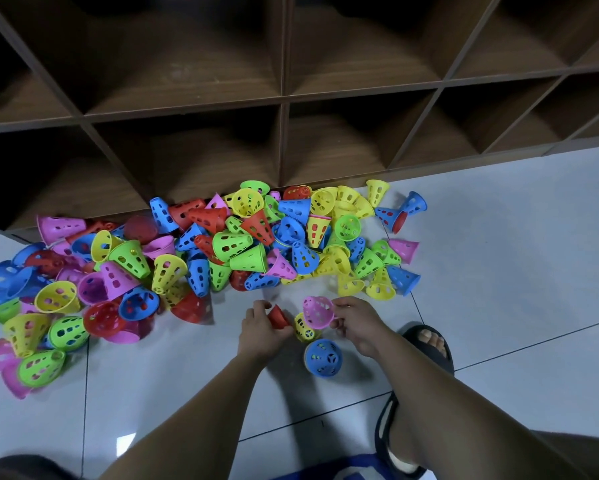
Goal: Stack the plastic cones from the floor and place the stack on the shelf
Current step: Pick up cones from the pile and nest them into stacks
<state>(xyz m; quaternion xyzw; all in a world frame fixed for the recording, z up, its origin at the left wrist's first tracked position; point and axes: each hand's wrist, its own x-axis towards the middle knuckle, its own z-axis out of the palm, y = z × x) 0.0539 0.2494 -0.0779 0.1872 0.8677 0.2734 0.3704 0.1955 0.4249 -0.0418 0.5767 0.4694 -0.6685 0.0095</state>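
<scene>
The left hand (pixel 260 327) is gripping 1 red cone (pixel 278 317) in curled fingers. The right hand (pixel 357 323) is pinching 1 pink cone (pixel 318 311) by its rim. The loose cones (pixel 222 244) are lying heaped on the floor (pixel 499 271) beside the shelf (pixel 284 98). Each perforated shell is likely handling light, stiff and slick, so rim holds are suiting it best.

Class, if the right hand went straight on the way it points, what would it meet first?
Probably the yellow cone, just past the pink cone the right hand holds, then the red cone in the left hand; depth unclear.
</scene>
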